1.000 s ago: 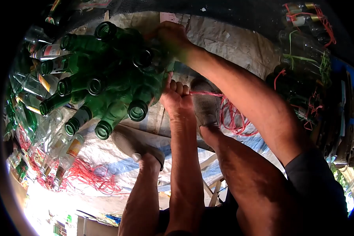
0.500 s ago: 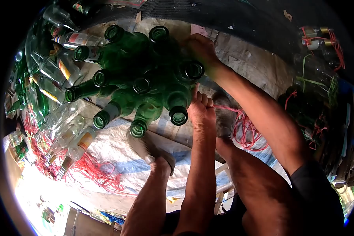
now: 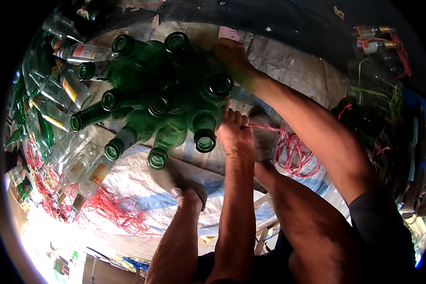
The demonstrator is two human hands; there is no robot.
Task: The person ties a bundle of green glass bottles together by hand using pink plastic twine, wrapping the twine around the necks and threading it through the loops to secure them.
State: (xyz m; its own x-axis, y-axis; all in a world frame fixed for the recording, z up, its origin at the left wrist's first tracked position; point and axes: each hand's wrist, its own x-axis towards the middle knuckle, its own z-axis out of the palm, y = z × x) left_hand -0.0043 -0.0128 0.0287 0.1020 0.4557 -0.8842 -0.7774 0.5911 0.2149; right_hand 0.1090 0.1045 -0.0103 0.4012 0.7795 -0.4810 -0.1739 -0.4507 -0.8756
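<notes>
A bundle of several green glass bottles (image 3: 146, 71) stands with its necks fanned toward the camera. My left hand (image 3: 235, 127) is closed beside the lower right of the bundle, its fingers wrapped round pink twine (image 3: 265, 127). From that fist the twine runs right to a loose pink tangle (image 3: 294, 154). My right hand (image 3: 232, 53) reaches to the far right side of the bundle; its fingers are in shadow and partly behind the bottles, so their grip cannot be made out.
Clear bottles (image 3: 75, 90) lie at the left above a heap of pink twine (image 3: 113, 210). Tied bottles (image 3: 381, 45) and dark stacked material (image 3: 419, 165) are at the right. My feet rest on a pale sheet (image 3: 222, 187).
The whole view has shifted slightly, so bottles and hands appear a little further left. The bundle looks slightly more tilted to the left, and both hands keep their places against it.
</notes>
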